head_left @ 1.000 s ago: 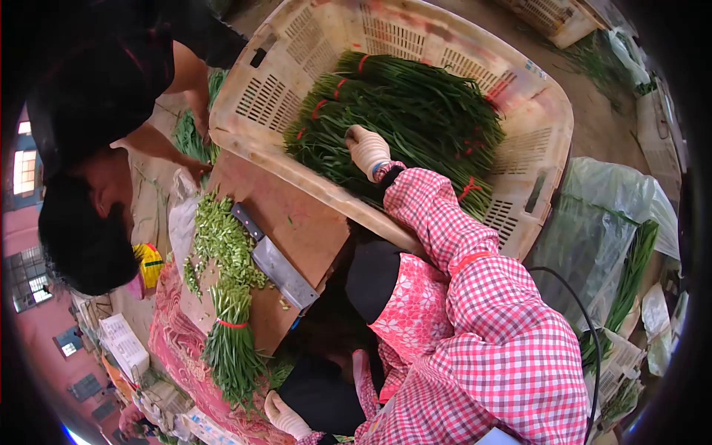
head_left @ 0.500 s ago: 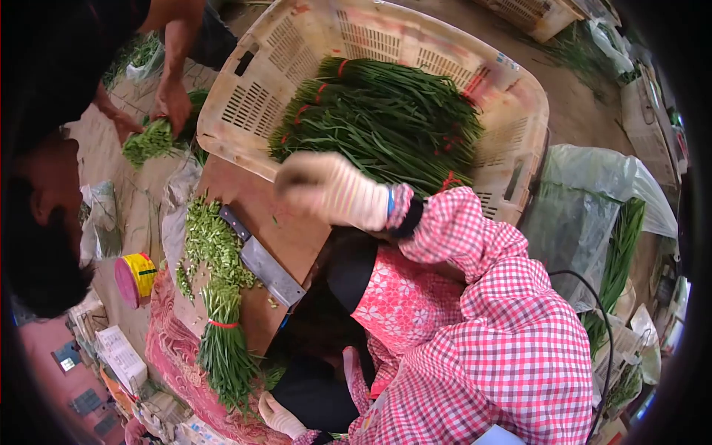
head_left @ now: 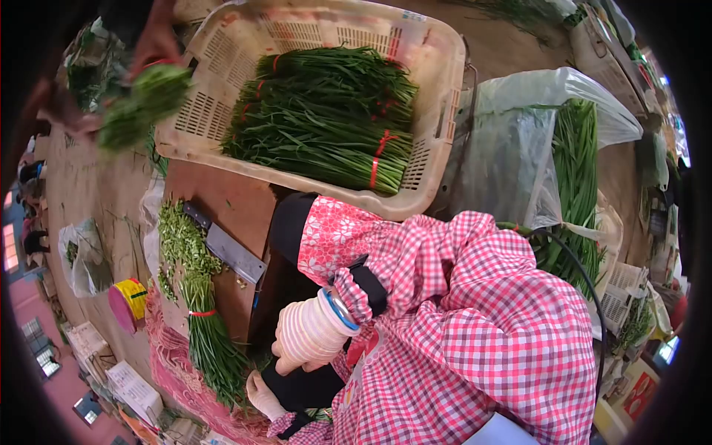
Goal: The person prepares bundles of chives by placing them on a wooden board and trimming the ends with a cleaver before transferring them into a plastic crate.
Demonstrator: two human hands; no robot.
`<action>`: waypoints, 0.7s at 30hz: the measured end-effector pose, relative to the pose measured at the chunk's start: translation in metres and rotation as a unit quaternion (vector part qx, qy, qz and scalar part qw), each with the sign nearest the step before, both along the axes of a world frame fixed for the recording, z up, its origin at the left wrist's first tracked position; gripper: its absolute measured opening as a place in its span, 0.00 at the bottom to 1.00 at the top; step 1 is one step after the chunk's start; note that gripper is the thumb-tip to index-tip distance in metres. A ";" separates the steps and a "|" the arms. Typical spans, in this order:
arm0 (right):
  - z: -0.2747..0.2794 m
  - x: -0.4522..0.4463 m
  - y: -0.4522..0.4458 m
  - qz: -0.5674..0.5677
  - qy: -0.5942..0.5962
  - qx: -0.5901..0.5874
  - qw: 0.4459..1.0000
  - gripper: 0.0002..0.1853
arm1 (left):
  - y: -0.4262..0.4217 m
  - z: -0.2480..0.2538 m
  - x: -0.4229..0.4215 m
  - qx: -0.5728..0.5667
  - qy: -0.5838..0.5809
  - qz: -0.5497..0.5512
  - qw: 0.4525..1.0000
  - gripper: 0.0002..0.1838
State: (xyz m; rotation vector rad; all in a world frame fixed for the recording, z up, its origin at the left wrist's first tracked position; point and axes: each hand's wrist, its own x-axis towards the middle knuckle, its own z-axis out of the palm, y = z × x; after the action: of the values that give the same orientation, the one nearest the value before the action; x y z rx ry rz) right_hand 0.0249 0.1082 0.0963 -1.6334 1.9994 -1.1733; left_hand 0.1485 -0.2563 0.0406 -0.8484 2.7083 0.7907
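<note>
My right hand (head_left: 315,335), in a striped white glove, hangs over my lap with its fingers curled downward; what they hold, if anything, is hidden. Below it, my left hand (head_left: 263,394), also gloved, lies beside the leafy ends of a bundle of garlic chives (head_left: 215,348); its fingers are mostly out of sight. A red band ties that bundle, whose pale stems lie on the brown board (head_left: 222,189). A cleaver (head_left: 236,254) with a dark handle rests there beside a heap of chopped pale stem ends (head_left: 178,237). Neither hand touches the cleaver.
Beyond the board stands a plastic basket (head_left: 437,111) holding several red-banded green bundles (head_left: 326,119). At upper left, another person's hands (head_left: 156,48) hold a blurred green bundle (head_left: 144,104). A clear plastic bag (head_left: 504,148) of long greens sits right. A yellow-and-pink roll (head_left: 127,304) lies left.
My right hand has come back from the front of the basket to above my lap, near my left hand. The view has shifted. The other person's hands and bundle appear higher.
</note>
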 end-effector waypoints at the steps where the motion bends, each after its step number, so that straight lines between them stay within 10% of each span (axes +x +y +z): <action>1: -0.002 0.003 -0.005 0.012 0.000 0.047 0.999 0.14 | -0.005 -0.002 -0.001 0.002 0.005 -0.002 1.000 0.19; 17: -0.024 0.038 -0.035 0.030 0.057 0.179 0.982 0.13 | 0.003 0.001 0.014 0.044 0.070 0.074 0.994 0.20; 21: -0.024 0.053 -0.044 0.028 -0.008 0.060 0.998 0.14 | -0.012 -0.010 0.013 0.042 0.055 0.073 0.995 0.20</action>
State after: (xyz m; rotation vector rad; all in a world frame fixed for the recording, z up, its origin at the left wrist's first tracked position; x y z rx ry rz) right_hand 0.0777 0.0646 0.0725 -1.6035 1.9614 -1.0237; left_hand 0.1616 -0.2687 0.0306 -1.0212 2.7093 1.0024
